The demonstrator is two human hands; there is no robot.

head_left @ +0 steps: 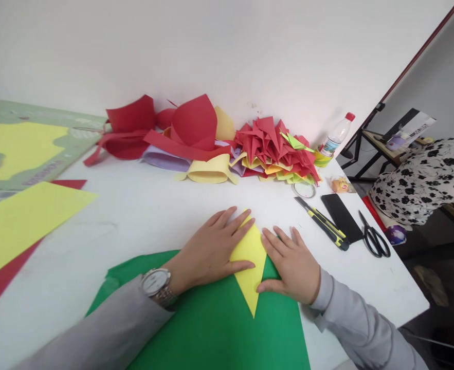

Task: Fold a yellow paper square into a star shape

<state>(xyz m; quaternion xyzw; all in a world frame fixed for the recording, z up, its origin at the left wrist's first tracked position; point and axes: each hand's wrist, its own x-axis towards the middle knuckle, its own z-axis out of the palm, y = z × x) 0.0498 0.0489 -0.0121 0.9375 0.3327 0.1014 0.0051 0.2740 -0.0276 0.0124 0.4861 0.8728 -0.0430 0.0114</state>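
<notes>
A yellow paper [250, 257] folded into a kite shape lies on a green sheet [219, 324] at the near edge of the white table [142, 216]. My left hand [211, 252] lies flat on the yellow paper's left half, fingers stretched out, thumb along its fold. My right hand [290, 264] presses flat on its right edge, fingers spread, thumb touching the lower flap. A silver wristwatch [156, 284] sits on my left wrist.
A heap of folded red, yellow and green paper pieces [276, 149] and red curled sheets [161, 131] lie by the wall. Yellow sheets [22, 216] lie left. A utility knife [321, 223], black phone [341, 218], scissors [373, 236], tape roll [304, 189] and bottle [337, 134] lie right. A person in floral cloth [423, 180] sits beyond the edge.
</notes>
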